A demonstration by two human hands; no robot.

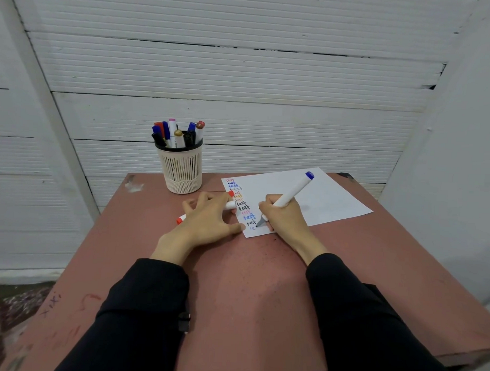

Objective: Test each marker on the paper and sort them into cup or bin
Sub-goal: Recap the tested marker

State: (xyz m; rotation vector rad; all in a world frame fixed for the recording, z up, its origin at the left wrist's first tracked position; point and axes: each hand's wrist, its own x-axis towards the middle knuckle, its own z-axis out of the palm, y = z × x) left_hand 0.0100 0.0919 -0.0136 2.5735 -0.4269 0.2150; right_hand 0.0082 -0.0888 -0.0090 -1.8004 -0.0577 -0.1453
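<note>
Gripping a white marker (291,191) with blue end, the right hand (283,214) sets its tip on the paper's (321,196) near left corner. Left hand (206,220), fingers spread flat, rests beside the paper over red-capped markers (181,218). Cup (181,166) stands left of the paper.

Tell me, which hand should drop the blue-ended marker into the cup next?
Probably the right hand: its grip is on that marker. The left hand lies closer to the cup, pressing the paper.
</note>
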